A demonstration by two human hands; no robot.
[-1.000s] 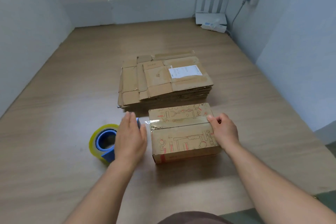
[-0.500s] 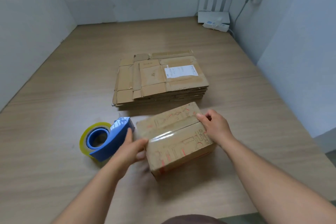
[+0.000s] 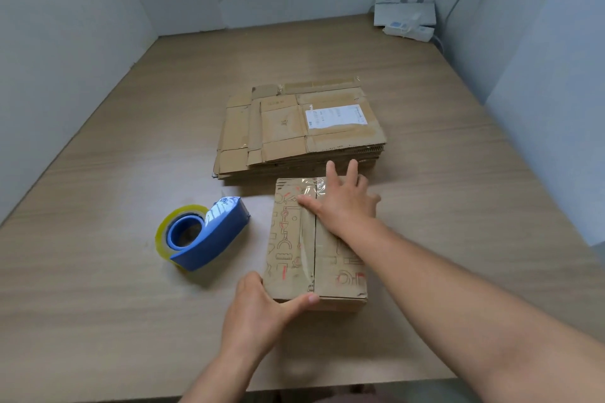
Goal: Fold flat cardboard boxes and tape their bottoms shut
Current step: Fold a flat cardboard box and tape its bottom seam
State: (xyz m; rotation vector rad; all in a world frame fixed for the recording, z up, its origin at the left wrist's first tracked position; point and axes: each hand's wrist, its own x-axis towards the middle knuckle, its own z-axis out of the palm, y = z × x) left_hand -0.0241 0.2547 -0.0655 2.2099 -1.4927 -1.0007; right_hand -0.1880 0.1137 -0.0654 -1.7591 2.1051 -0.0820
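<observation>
A folded cardboard box (image 3: 291, 249) with red and brown printed drawings lies on the wooden table, its long side now running away from me. A strip of clear tape runs along its centre seam. My right hand (image 3: 343, 206) lies flat on the box's far half, fingers spread and straight over the tape. My left hand (image 3: 262, 307) grips the box's near left corner, thumb along the near edge. A blue tape dispenser (image 3: 209, 235) with a yellowish roll sits left of the box, untouched.
A stack of flat cardboard boxes (image 3: 301, 131) lies just beyond the box, the top one bearing a white label. A white router (image 3: 406, 13) and power strip sit at the far right corner. Grey walls enclose the table (image 3: 98, 304) on three sides.
The box has been turned about a quarter turn, so its taped seam points away from me. My left hand left the dispenser and took the box's near corner; my right hand flattened onto the tape.
</observation>
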